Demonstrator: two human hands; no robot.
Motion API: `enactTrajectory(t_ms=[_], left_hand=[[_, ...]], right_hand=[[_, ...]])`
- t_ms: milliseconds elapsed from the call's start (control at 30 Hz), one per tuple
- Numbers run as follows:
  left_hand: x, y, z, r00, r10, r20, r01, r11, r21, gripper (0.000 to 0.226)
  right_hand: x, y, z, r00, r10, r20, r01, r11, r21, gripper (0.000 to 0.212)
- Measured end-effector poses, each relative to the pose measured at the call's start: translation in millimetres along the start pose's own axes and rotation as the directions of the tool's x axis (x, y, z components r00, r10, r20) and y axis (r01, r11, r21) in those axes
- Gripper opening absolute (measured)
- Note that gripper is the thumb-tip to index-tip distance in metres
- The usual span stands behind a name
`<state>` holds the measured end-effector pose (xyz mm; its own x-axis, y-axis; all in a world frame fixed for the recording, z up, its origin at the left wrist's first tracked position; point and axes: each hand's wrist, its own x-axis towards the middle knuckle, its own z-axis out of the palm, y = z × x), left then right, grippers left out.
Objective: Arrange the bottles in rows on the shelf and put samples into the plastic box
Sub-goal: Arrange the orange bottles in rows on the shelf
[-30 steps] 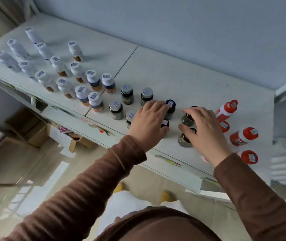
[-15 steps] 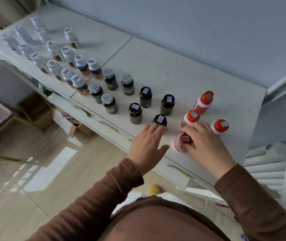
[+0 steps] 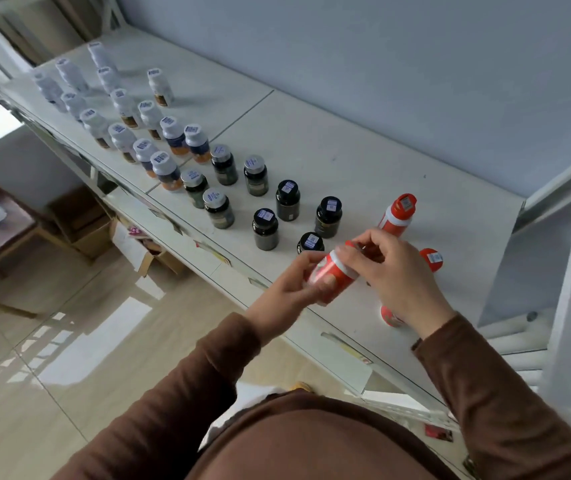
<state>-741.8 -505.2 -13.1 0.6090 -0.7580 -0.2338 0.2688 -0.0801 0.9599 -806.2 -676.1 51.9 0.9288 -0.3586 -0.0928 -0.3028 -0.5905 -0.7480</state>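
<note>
**So, both hands on one red bottle over the shelf's front edge**

Right up close, brown sleeves [image 3: 180, 393] lead to both hands meeting on a tilted red bottle [image 3: 332, 277], lifted just over the front edge of the white shelf [image 3: 363, 161]. The left hand [image 3: 287, 292] grips the body, fingers wrapped around it, and the right hand [image 3: 395, 275] pinches the cap end. Another red bottle [image 3: 391, 315] peeks out under the right wrist, and a red cap [image 3: 432, 258] shows just past that hand. A bit further back, a taller red bottle [image 3: 398, 214] stands upright. To the left sit the black-capped jars [image 3: 287, 200] in loose rows, then grey-capped jars [image 3: 218, 207], then white-capped bottles [image 3: 166, 171] running off to the far left end, kinda blurry there. Cardboard boxes [image 3: 83, 220] sit on the floor under the shelf.
</note>
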Motion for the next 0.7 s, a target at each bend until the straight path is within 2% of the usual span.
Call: enactTrajectory(t_ms=[67, 133, 200, 233, 333, 467, 600, 633, 667, 700], left_hand=[[-3, 12, -2, 0.989, -0.119, 0.086, 0.139, 0.944, -0.300, 0.041], [-5, 20, -3, 0.954, -0.209, 0.216, 0.289, 0.832, -0.474, 0.051], [-3, 18, -5, 0.928, -0.231, 0.293, 0.362, 0.750, -0.553, 0.056], [-2, 16, -6, 0.926, -0.229, 0.301, 0.367, 0.740, -0.564, 0.056], [-2, 13, -7, 0.945, -0.215, 0.248, 0.317, 0.798, -0.512, 0.054], [0, 3, -4, 0.984, -0.144, 0.102, 0.165, 0.953, -0.253, 0.044], [9, -1, 6, 0.996, -0.085, 0.039, 0.078, 0.987, 0.142, 0.045], [12, -2, 8, 0.999, -0.042, -0.003, 0.041, 0.946, 0.323, 0.045], [16, -3, 9, 0.999, 0.027, -0.028, -0.008, 0.844, 0.536, 0.046], [18, -5, 9, 0.994, 0.100, -0.035, -0.044, 0.694, 0.718, 0.047]], right_hand=[[3, -7, 0, 1.000, 0.023, 0.002, -0.023, 0.997, 0.069, 0.042], [6, -14, 2, 0.999, 0.023, 0.035, -0.027, 0.993, 0.114, 0.046], [6, -19, 3, 0.999, 0.006, 0.037, -0.010, 0.994, 0.107, 0.046], [6, -20, 3, 0.999, -0.003, 0.036, 0.000, 0.997, 0.081, 0.045], [4, -18, 3, 0.998, -0.019, 0.052, 0.022, 0.998, -0.059, 0.045], [-2, -9, 2, 0.996, -0.040, 0.082, 0.059, 0.965, -0.254, 0.042], [-4, 2, 3, 0.994, -0.041, 0.098, 0.069, 0.948, -0.311, 0.038], [-4, 7, 4, 0.993, -0.051, 0.107, 0.085, 0.936, -0.341, 0.037], [-4, 12, 7, 0.990, -0.069, 0.122, 0.111, 0.918, -0.382, 0.036], [-4, 17, 11, 0.987, -0.086, 0.138, 0.138, 0.894, -0.426, 0.036]])
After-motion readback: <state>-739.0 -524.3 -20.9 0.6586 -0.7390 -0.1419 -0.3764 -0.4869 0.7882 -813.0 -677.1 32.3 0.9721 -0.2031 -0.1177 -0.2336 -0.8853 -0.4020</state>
